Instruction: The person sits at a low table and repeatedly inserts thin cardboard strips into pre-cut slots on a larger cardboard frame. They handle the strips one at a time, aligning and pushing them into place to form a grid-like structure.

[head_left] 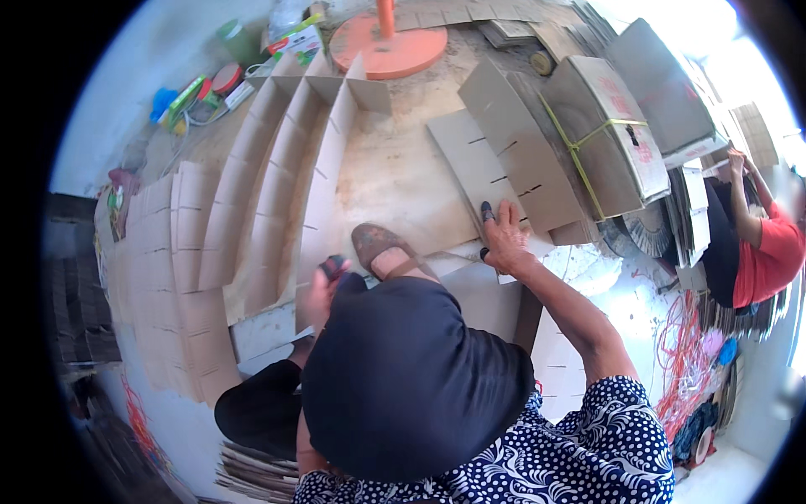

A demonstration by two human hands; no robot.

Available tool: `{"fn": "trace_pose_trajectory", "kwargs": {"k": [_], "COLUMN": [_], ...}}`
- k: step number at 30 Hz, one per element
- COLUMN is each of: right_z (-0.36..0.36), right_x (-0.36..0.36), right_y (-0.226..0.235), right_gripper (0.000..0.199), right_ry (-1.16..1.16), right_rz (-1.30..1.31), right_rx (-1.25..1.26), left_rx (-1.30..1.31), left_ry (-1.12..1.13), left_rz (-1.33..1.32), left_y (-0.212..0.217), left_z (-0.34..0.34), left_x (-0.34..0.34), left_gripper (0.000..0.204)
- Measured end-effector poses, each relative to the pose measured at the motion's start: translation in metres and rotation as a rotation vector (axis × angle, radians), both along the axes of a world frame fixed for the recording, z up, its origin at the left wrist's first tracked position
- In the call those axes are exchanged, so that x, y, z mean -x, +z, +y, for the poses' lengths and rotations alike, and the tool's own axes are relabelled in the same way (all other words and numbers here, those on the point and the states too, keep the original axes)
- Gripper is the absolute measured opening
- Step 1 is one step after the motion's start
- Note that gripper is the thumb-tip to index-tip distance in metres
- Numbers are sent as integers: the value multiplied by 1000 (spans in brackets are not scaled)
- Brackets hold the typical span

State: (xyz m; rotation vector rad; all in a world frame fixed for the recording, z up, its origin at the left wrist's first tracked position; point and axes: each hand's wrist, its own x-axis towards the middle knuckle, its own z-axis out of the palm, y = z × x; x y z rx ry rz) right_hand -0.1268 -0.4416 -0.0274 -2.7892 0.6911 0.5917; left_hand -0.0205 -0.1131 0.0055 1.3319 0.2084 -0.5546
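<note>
My right hand (pixel 506 242) lies on a slotted cardboard strip (pixel 474 160), its fingers stretched out and dark covers on the thumb and a fingertip. Against that strip leans a taller slotted cardboard sheet (pixel 525 151). My left hand (pixel 322 292), smeared by motion and partly behind my black-clad knee, also has a dark fingertip cover. It is nearest the lower end of a cardboard divider (pixel 323 181), whose long upright strips are crossed by short ones at the far end. Whether anything is in the left hand cannot be made out.
Right of the sheets stands a cardboard box (pixel 600 126) tied with yellow strap. An orange round base with a post (pixel 390 52) is at the back. Slotted cardboard (pixel 168 277) stands at the left. My brown shoe (pixel 379 244) rests on the board. Another person (pixel 764 244) works at far right.
</note>
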Motion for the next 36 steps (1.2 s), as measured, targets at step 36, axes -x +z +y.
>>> {"fn": "trace_pose_trajectory", "kwargs": {"k": [36], "right_z": [-20], "right_x": [-27], "right_y": [126], "right_gripper": [25], "right_ry": [10], "right_rz": [-959], "right_rx": [-252], "left_rx": [-1024], "left_ry": [-195], "left_rz": [-500], "left_y": [13], "left_z": [116], "left_x": [52], "left_gripper": [32]}}
